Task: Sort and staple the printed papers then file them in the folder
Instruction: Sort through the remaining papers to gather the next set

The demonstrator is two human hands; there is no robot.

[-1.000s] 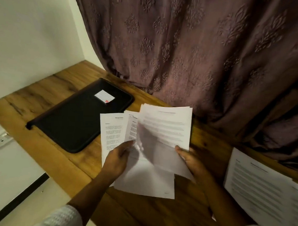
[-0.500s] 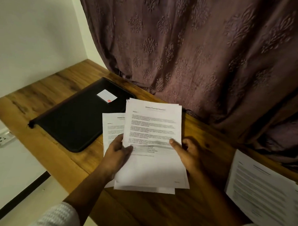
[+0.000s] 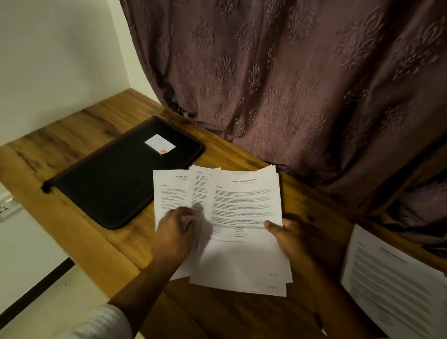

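Observation:
A fanned bundle of printed papers [image 3: 243,211] is held above the wooden desk [image 3: 91,230], text facing up. My left hand [image 3: 174,237] grips the left sheets near their lower edge, fingers blurred. My right hand [image 3: 288,236] pinches the right-hand sheets, thumb on top of the front page. A black zipped folder [image 3: 109,185] lies shut on the desk to the left, with a small white label [image 3: 160,144] on it. A second pile of printed pages [image 3: 401,284] rests flat at the right edge. No stapler is in view.
A mauve patterned curtain [image 3: 298,83] hangs behind the desk and drapes onto its back edge. A white wall stands at the left, with a power socket [image 3: 1,208] below the desk's left edge. The desk's front edge runs diagonally at lower left.
The lifted top page came down flat onto the bundle a second ago. Since then my left hand has slid the sheets apart, so they now fan out to the left.

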